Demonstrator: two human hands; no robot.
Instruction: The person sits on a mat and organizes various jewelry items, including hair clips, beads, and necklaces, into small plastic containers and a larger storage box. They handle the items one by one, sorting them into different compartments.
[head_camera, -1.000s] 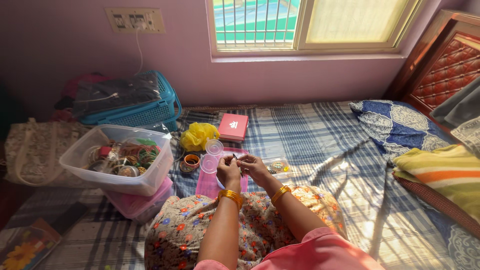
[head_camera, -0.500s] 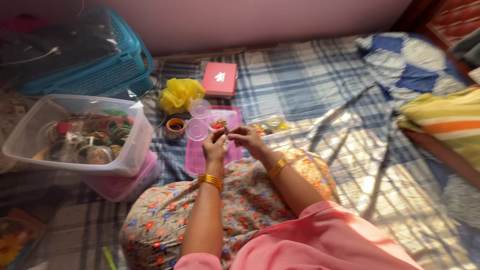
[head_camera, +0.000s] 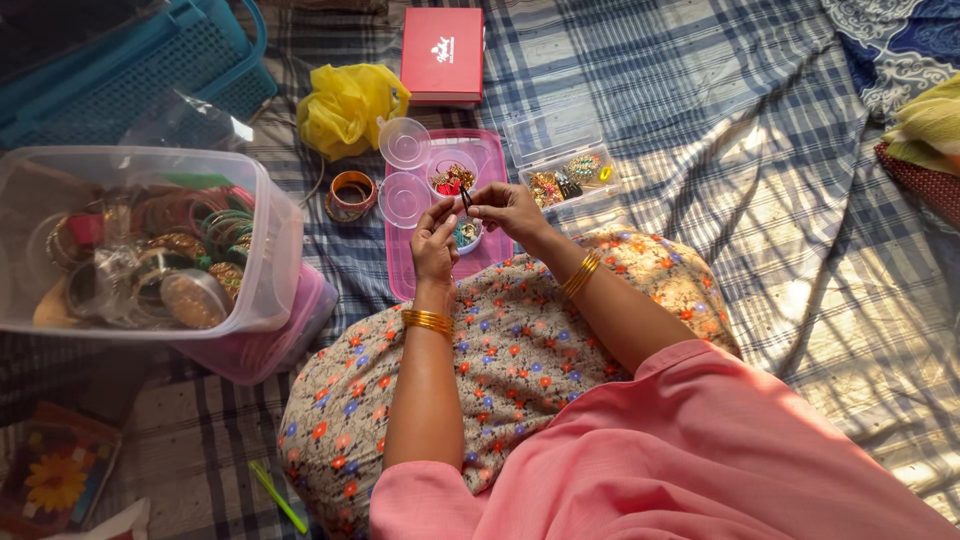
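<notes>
- Left hand (head_camera: 434, 243) and right hand (head_camera: 507, 207), fingertips pinched on a small dark pin (head_camera: 465, 198), upright, above the pink tray (head_camera: 495, 160).
- Beneath: round pot of beads (head_camera: 452, 180); two clear lids (head_camera: 404, 143).
- Left: clear tub of bangles (head_camera: 270, 230).
- Beyond: compartment box (head_camera: 570, 180), yellow bag (head_camera: 345, 105), red box (head_camera: 442, 55), on the checked bed (head_camera: 720, 150).

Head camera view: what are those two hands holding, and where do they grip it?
A small dark pin-like piece, pinched between the fingertips of the left hand and right hand. It is too small to identify, or to tell which part is gripped.
</notes>
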